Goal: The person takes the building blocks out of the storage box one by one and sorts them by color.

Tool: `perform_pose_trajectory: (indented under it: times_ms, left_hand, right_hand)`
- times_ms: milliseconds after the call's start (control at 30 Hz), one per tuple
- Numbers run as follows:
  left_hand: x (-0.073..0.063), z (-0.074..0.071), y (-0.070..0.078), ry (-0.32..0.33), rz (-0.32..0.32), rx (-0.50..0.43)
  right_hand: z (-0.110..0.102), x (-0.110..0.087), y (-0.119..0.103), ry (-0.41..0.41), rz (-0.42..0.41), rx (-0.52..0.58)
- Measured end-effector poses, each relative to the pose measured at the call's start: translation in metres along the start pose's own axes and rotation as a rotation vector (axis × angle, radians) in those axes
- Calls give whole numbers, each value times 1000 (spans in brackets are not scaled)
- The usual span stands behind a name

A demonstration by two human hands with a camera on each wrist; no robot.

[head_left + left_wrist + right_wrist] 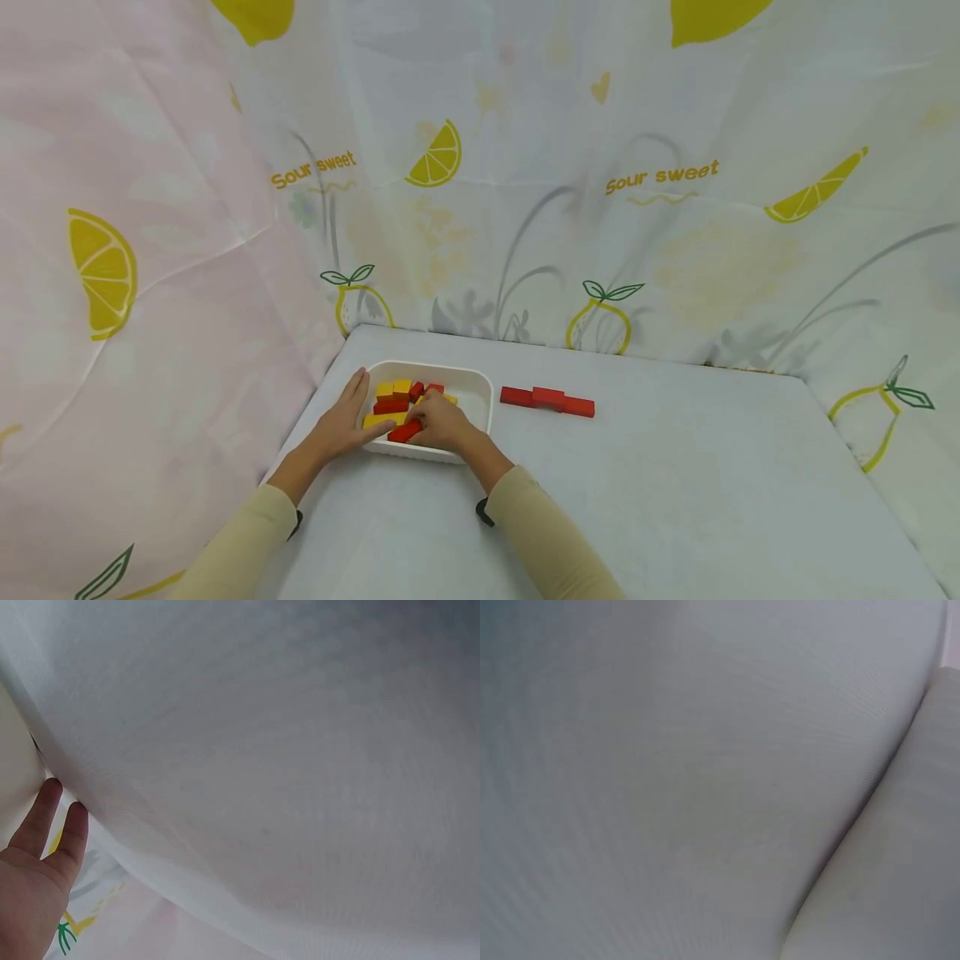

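From the head view, white tray on the left part of the table, red and yellow blocks gathered mostly toward its left half. Left hand along the tray's left wall, fingers straight, thumb stretched toward a long yellow block; cannot tell whether touching it. Right hand inside the tray, fingers bent and seemingly pinching a red block by the near wall. Just beyond the right wall, on the table, a row of three red blocks, the middle one overlapping its neighbours in sight. Likely troubles, by judgement: a slip of the pinched block from a hold at one end only, a snag on the near rim from too low a lift, a nudged tray from pressure of the right forearm, or a crooked row from a low rightward sweep. Tightest room between the two hands and between tray and row; widest to the right of the row. Patterned curtain close along the far and left edges, with little leeway there. From the left wrist view, two fingers of the left hand apart, tips at a pale edge. From the right wrist view, only pale surfaces and a dark seam; no hand or block to confirm the pinch.
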State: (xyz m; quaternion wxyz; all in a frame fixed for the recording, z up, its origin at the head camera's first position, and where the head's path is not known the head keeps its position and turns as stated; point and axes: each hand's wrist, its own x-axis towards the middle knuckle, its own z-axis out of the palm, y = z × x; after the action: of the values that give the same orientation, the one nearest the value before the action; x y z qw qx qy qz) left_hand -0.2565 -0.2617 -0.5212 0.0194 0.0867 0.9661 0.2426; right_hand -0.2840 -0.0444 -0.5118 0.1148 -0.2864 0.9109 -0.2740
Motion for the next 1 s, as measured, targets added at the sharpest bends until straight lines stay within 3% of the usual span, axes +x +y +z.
perform_pose_trajectory:
  times_ms: [133, 267, 400, 667, 833, 1000]
  left_hand:
    - [0, 0, -1, -2, -4, -11]
    - [0, 0, -2, -8, -12, -10]
    - [2, 2, -4, -19, -15, -6]
    - [2, 2, -5, -14, -6, -6]
    - [2, 1, -3, -15, 2, -20]
    - [2, 1, -3, -22, 3, -26]
  right_hand:
    - [0, 1, 2, 69, 6, 95]
    - [-1, 4, 4, 118, 26, 111]
    - [-2, 5, 4, 146, 63, 118]
    - [-4, 2, 5, 194, 107, 243]
    - [-3, 3, 8, 247, 105, 337]
    - [-4, 3, 10, 282, 96, 352]
